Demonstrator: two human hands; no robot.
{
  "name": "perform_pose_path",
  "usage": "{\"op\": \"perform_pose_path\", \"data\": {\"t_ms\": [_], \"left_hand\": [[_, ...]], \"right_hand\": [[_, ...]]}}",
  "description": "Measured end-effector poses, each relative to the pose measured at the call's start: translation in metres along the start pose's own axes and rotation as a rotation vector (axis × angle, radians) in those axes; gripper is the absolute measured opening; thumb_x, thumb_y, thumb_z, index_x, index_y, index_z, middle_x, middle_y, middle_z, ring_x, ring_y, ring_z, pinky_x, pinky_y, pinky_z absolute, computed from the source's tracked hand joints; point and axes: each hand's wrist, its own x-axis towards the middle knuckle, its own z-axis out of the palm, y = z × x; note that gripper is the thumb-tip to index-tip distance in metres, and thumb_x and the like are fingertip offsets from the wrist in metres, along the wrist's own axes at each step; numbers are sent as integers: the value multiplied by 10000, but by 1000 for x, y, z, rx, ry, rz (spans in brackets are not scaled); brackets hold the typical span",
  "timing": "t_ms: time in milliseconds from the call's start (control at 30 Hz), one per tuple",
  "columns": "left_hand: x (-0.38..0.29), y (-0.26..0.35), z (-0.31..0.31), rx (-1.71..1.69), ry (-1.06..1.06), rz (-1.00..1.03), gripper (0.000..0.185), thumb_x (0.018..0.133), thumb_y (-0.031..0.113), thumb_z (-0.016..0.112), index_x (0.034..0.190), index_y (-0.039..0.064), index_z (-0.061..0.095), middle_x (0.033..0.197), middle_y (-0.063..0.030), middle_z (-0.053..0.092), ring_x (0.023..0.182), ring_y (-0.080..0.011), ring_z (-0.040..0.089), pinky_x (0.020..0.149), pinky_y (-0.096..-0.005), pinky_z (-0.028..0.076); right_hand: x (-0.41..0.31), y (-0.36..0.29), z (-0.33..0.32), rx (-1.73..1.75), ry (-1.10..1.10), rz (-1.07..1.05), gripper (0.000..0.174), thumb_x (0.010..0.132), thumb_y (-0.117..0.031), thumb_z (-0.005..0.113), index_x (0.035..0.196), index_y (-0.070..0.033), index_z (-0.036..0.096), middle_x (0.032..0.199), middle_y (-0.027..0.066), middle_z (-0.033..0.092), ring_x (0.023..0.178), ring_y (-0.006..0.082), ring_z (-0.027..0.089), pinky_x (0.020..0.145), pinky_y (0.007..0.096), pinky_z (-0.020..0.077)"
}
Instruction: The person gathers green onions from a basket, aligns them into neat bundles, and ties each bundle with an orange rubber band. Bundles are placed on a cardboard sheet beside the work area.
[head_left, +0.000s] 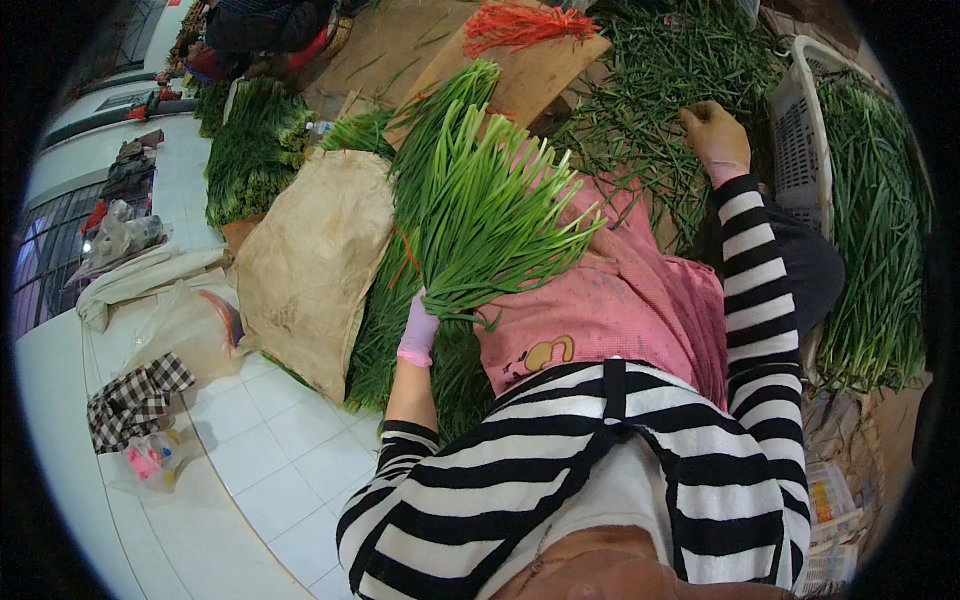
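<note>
A loose, fanned-out bunch of Chinese chives (495, 210) lies over my lap, its pale stem ends pointing up and to the right. My left hand (421, 326), in a thin pink-purple glove, grips the leafy end. Over a heap of loose chive leaves (660, 82), my right hand (716, 142) has curled fingers and wears a stained glove. Whether something is pinched in it is hard to see. Under the bunch, a pink cloth (600, 315) covers my legs. More chives, one bundle bound with a red tie (409, 251), lie beside my left hand.
Red ties (525, 28) rest on a wooden board (551, 64) ahead. A white plastic crate (802, 142) stands at right, beside a long pile of chives (874, 247). Beige cloth (315, 255) covers greens at left. Stacked chives (255, 150) and another person (262, 34) are farther off.
</note>
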Motion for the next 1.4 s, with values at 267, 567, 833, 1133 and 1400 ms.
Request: {"op": "perform_pose_path", "data": {"t_ms": [267,567,833,1133,1400], "left_hand": [[-32,13,26,-413,84,-74,357,980,-11,505,1324,-9,598,1237,-113,686,1058,-224,676,926,-324,527],[-20,2,21,-88,14,64,300,980,37,556,1269,-8,622,1160,-99,716,1022,-193,678,912,-329,539],[-24,16,26,-320,8,-8,314,1034,132,467,1277,-6,611,1144,-106,709,999,-197,683,893,-342,552],[-23,19,35,-127,34,124,324,977,34,472,1266,-16,608,1117,-97,715,973,-175,677,886,-326,546],[-22,15,34,-125,28,177,326,955,13,511,1262,-19,617,1131,-79,710,977,-169,662,891,-311,531]], "right_hand": [[-101,7,109,1028,-925,314,685,1020,-521,558,1499,-41,457,1390,95,606,1215,182,590,1028,299,451],[-46,-42,94,865,-749,-95,354,865,-205,788,1100,31,669,938,84,710,884,157,660,829,309,528],[-47,-48,70,462,-736,-455,182,766,-189,804,838,-36,736,803,94,705,750,234,681,709,378,532],[-68,-35,92,321,95,-420,218,765,-279,759,716,-69,728,764,135,651,830,338,638,738,448,497],[-44,-32,36,128,410,-455,322,810,-412,784,844,-91,780,862,116,716,917,322,678,832,419,527]]}}
